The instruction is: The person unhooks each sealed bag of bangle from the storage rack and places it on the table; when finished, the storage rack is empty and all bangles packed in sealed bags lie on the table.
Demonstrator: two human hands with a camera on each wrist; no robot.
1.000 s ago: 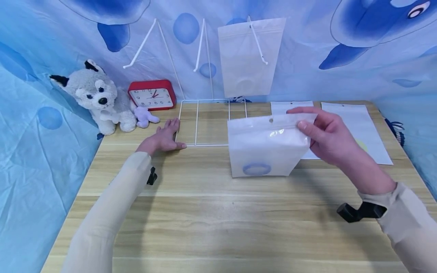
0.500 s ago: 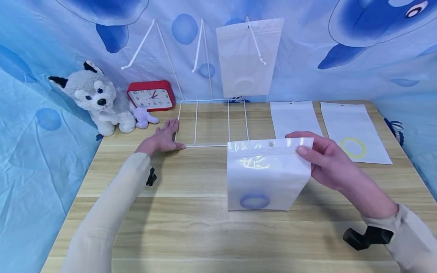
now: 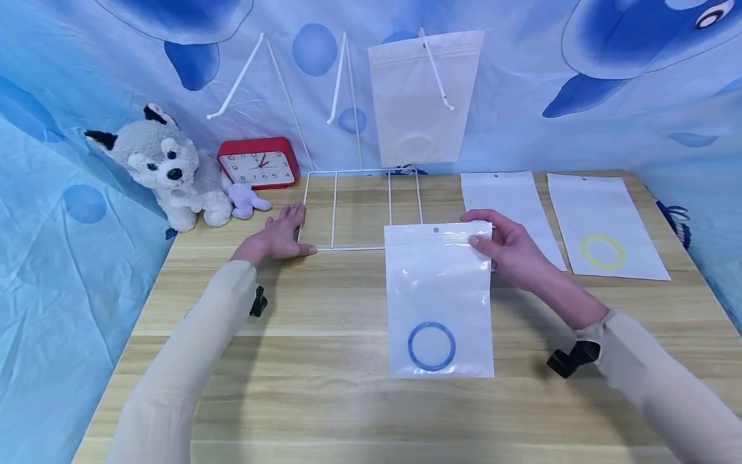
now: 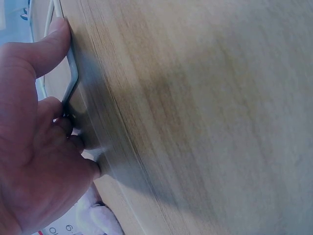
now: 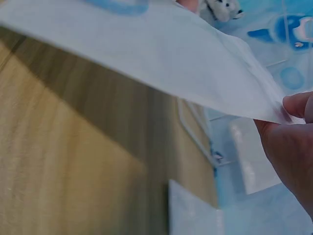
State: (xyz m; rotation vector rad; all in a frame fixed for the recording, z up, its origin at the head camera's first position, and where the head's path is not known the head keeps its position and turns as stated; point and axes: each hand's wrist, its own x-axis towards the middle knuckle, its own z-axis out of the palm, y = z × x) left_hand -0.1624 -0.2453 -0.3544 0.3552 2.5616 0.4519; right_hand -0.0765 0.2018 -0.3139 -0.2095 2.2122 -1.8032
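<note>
My right hand (image 3: 513, 248) pinches the upper right corner of a white zip bag (image 3: 440, 290) between thumb and fingers. A blue ring (image 3: 431, 346) shows through the bag's lower part. In the right wrist view the same bag (image 5: 161, 54) stretches out from the thumb (image 5: 296, 105). My left hand (image 3: 278, 233) lies at the left front corner of a white wire rack (image 3: 333, 209), fingers spread along the side wire and thumb on the front wire. The left wrist view shows that thumb (image 4: 58, 41) against the wire. Another bag (image 3: 414, 96) hangs from the rack's right hook.
Two more white bags lie at the back right: one partly behind my right hand (image 3: 504, 193), the other with a yellow ring (image 3: 603, 251). A red clock (image 3: 257, 162), a plush husky (image 3: 168, 164) and a small purple toy (image 3: 246, 198) stand left of the rack.
The zip bag, first bent towards the camera, now faces it flat, its blue ring plainly visible. My right hand has shifted left with it. My left hand stays on the rack.
</note>
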